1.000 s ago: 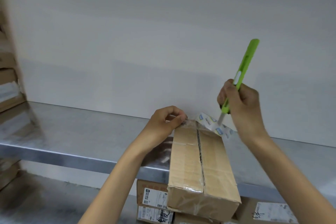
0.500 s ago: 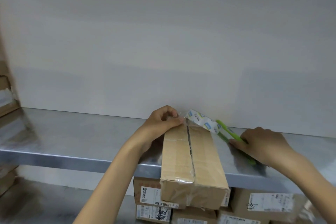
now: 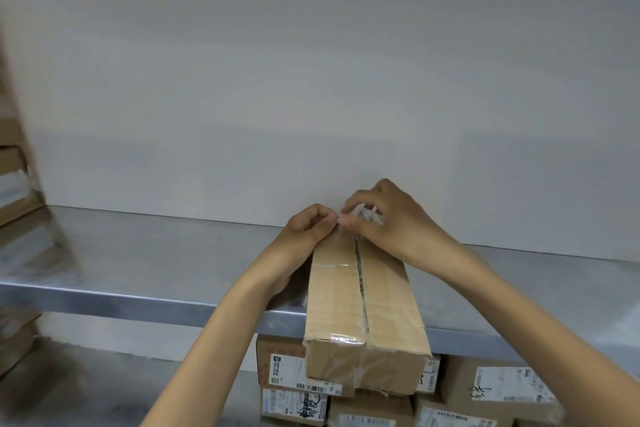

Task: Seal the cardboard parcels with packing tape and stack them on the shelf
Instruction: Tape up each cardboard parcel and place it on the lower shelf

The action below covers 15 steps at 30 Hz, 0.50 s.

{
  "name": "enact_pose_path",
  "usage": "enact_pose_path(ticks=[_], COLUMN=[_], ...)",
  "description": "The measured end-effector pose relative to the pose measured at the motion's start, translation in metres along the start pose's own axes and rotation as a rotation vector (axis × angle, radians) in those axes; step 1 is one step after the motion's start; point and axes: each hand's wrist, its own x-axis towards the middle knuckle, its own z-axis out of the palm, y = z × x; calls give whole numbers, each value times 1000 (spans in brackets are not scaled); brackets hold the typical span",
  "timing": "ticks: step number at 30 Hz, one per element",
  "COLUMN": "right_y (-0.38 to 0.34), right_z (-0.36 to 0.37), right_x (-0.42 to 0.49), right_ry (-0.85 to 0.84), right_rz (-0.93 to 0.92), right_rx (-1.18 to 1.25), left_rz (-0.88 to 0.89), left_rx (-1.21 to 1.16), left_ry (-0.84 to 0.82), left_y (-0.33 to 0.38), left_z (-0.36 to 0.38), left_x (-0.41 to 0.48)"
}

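Observation:
A long brown cardboard parcel (image 3: 363,308) lies on the steel shelf (image 3: 145,253), its near end sticking out over the front edge. A dark seam runs along its top, with clear tape at both ends. At the far end, my left hand (image 3: 304,236) pinches the loose tape strip (image 3: 365,215) against the box corner. My right hand (image 3: 391,218) pinches the same strip from the right, fingers curled over it. The green cutter is out of sight.
Several labelled cardboard parcels (image 3: 298,381) are stacked on the level below the shelf. More boxes (image 3: 14,184) stand blurred at the far left. A plain white wall backs the shelf.
My right hand put the green cutter down on the shelf to the right, then came back to the far end of the parcel and took hold of the tape strip. My left hand stayed put.

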Motion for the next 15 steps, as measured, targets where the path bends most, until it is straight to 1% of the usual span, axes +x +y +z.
enact_pose_path(ticks=[5,9,11,15], right_y=[8,13,16,23], right_z=[6,3,-2,-19], right_x=[7,8,8,1], right_ry=[4,33,76,235], right_rz=[11,-3,-11,-28], right_rx=[5,-48,-72,5], left_rz=[27,36,45,81], left_rx=[42,60,62,69], left_ry=[11,26,23,35], left_y=[0,0,0,-1], left_z=[1,0,-1,-1], left_x=[-2,-1,-1,-1])
